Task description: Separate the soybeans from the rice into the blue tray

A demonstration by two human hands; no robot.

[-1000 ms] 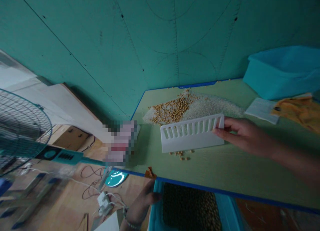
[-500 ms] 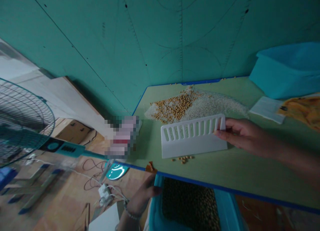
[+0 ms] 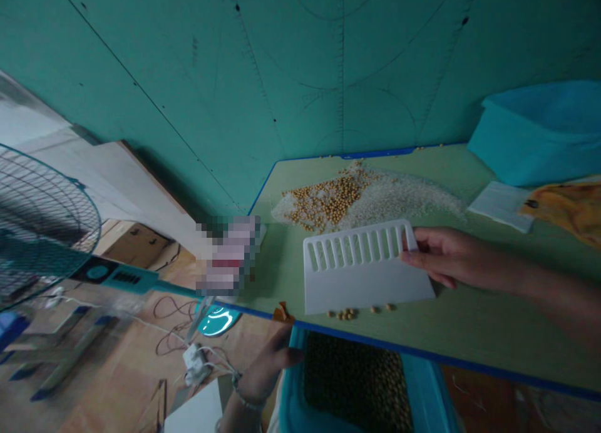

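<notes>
My right hand [image 3: 444,258] grips the right end of a white slotted plastic scraper [image 3: 361,271] that rests tilted on the green table [image 3: 469,323]. A few soybeans [image 3: 350,312] lie just in front of the scraper's lower edge, close to the table's blue front edge. Behind the scraper sits a pile of soybeans [image 3: 328,201] mixed with white rice [image 3: 399,195]. My left hand [image 3: 265,373] is below the table, fingers closed on the left rim of a teal bin [image 3: 291,395] holding dark beans.
A teal tub [image 3: 539,132] stands at the back right, with a white paper [image 3: 500,204] and yellow cloth [image 3: 566,208] beside it. A teal wall rises behind the table. A standing fan [image 3: 42,233] and cables [image 3: 197,364] are on the floor to the left.
My right hand has dragged the scraper toward the table's front edge, pushing the few soybeans closer to the edge above the bin. My left hand stays on the bin.
</notes>
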